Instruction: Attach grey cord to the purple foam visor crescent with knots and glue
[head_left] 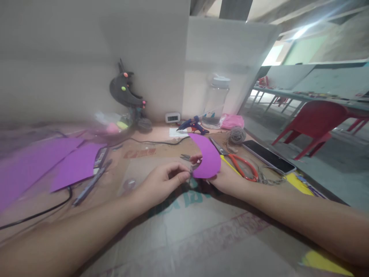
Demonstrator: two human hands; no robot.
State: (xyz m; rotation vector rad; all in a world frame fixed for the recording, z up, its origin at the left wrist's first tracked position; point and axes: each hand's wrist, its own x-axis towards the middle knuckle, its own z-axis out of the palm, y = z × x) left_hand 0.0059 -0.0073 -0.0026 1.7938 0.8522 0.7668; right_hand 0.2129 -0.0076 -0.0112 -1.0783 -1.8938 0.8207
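I am watching from my remote station as both forearms are reaching in from the bottom corners of the frame across the cardboard-covered worktop [187, 234]. At mid-frame the left hand [163, 181] is pinching its fingers tight at the lower tip of a purple crescent [206, 156]. I cannot tell whether they are nipping the foam itself or some small piece beside it. The right hand [223, 180], mostly hidden, is gripping the crescent from behind and holding it upright just above the worktop.

A small metal tool [186, 157] is showing just beyond the left fingertips, close to the crescent's inner edge. Red-handled scissors [240, 165] and a phone [268, 156] are lying to the right, and blurred purple sheets [75, 167] to the left. Farther back, a glue gun [192, 125], a twine ball [236, 134] and a clear jar [216, 102] are lining the wall. A black crescent [123, 90] dotted with coloured beads is standing left of centre.

I am judging the cutting done, since the purple shape is already free of its sheet. It is carrying no dots like the black one's, so decorating looks to be what is left.
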